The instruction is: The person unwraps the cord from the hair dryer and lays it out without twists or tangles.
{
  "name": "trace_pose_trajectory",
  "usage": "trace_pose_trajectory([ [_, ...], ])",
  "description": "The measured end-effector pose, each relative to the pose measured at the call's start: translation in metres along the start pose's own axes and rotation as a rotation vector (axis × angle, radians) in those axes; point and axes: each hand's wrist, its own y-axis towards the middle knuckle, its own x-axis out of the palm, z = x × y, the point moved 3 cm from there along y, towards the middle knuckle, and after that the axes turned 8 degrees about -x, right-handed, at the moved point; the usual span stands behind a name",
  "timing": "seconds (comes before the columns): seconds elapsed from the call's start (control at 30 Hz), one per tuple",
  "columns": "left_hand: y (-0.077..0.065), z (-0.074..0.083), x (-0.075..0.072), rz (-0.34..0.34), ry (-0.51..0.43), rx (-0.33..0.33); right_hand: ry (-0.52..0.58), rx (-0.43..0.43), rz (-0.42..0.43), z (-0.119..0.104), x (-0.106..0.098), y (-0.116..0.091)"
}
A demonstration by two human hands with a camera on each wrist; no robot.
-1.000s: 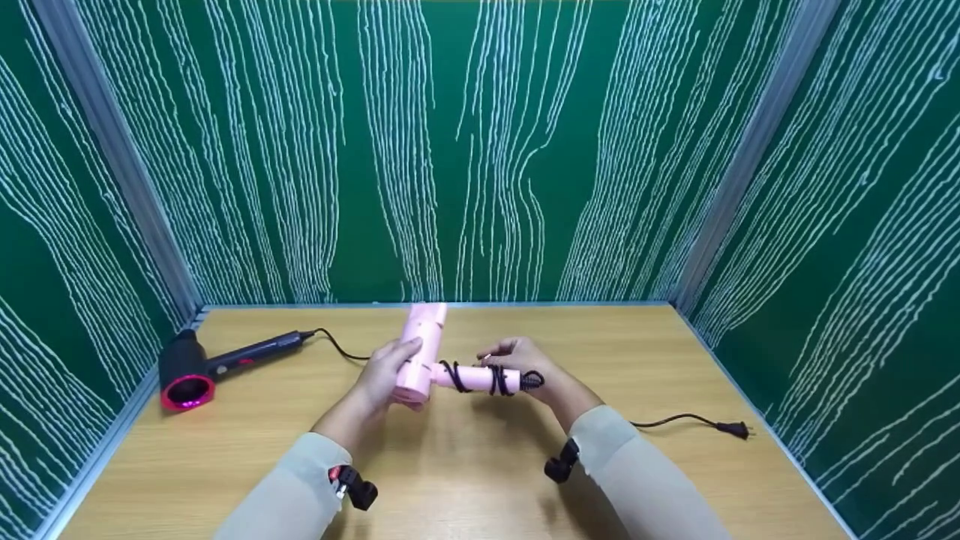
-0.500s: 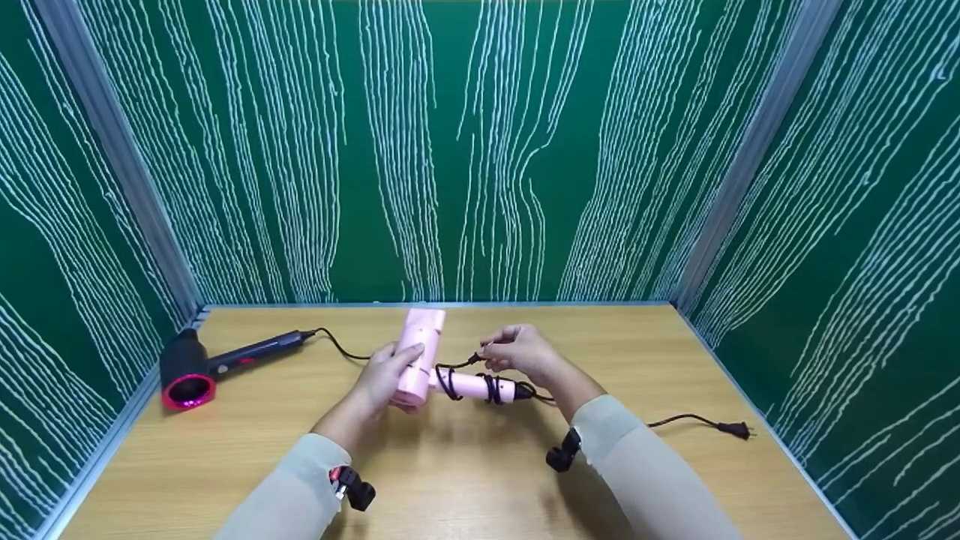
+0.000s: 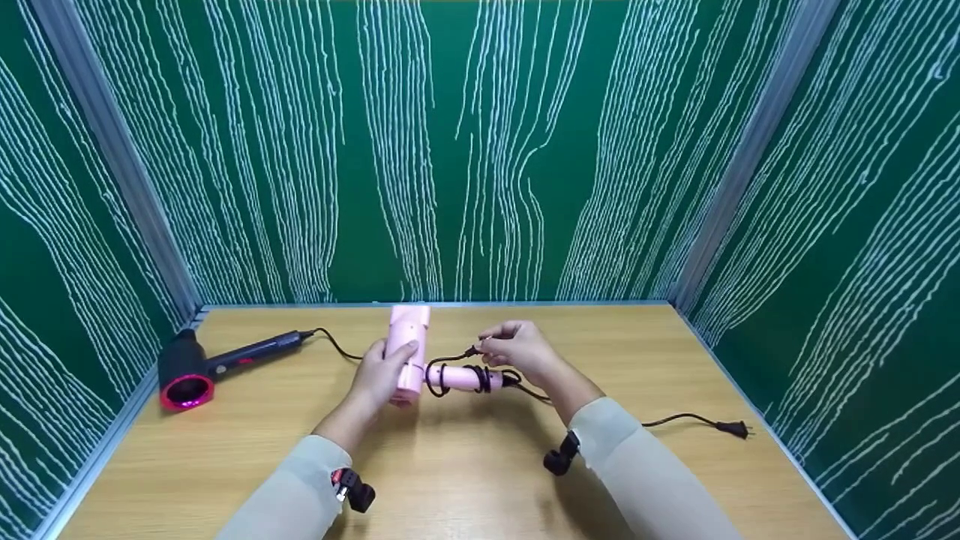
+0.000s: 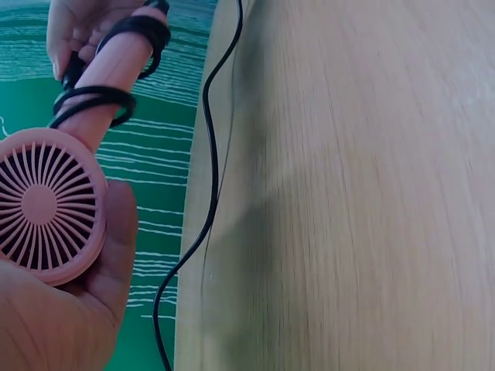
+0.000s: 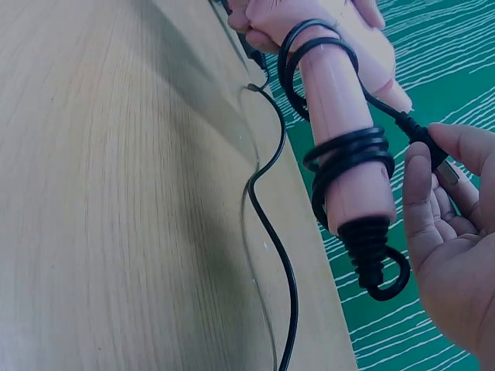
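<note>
My left hand [image 3: 381,375] grips the barrel of a pink hair dryer [image 3: 409,330], thumb lying across it, and holds it above the table. Its handle points right, with a black cord [image 5: 352,151] wound round it in loose loops. In the left wrist view the round slotted grille [image 4: 39,205] of the dryer faces the camera. My right hand [image 3: 521,351] pinches the plug [image 5: 433,151] at the cord's free end between thumb and fingers, just beyond the handle. A stretch of cord runs from the plug back to the loops near the barrel.
A dark hair dryer [image 3: 187,367] with a pink-lit ring lies at the table's left. Its black cord crosses the table [image 3: 465,472] behind the hands to a plug [image 3: 733,429] at the right. Green walls [image 3: 480,150] with white wavy lines enclose the back and sides.
The right hand has risen slightly and drawn the plug end away from the handle, so a length of cord now shows. The pink dryer has shifted a little left in the left hand.
</note>
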Motion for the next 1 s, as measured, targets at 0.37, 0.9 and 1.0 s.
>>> trace_pose_trajectory([
  [0.37, 0.001, -0.002, -0.004, 0.055, -0.023, 0.0, 0.01, -0.007, -0.04, -0.007, 0.006, -0.007],
  [0.9, 0.002, 0.0, -0.007, 0.078, -0.13, -0.003, -0.009, 0.025, -0.133, -0.003, 0.014, -0.02],
  [1.0, 0.002, 0.0, -0.008, 0.079, -0.147, 0.006, -0.005, 0.032, -0.144, 0.001, 0.015, -0.022],
])
